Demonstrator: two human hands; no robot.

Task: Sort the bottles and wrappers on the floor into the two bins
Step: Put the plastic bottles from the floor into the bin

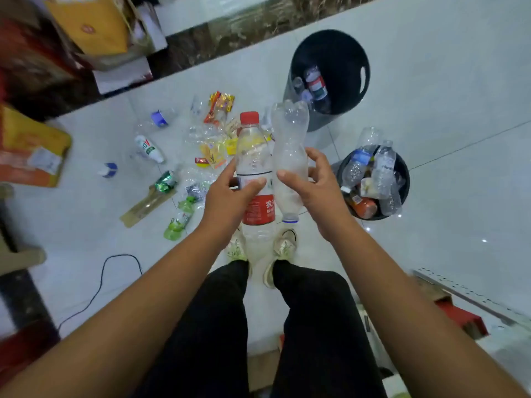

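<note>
Red-capped bottle (pixel 253 156) wrapped by left hand (pixel 230 196); clear bottle (pixel 288 150) by right hand (pixel 319 191).

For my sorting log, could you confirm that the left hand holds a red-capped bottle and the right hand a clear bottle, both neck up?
Not quite. In the head view the left hand holds the red-capped bottle neck up, but the right hand holds the clear bottle upside down, neck downward.
</note>
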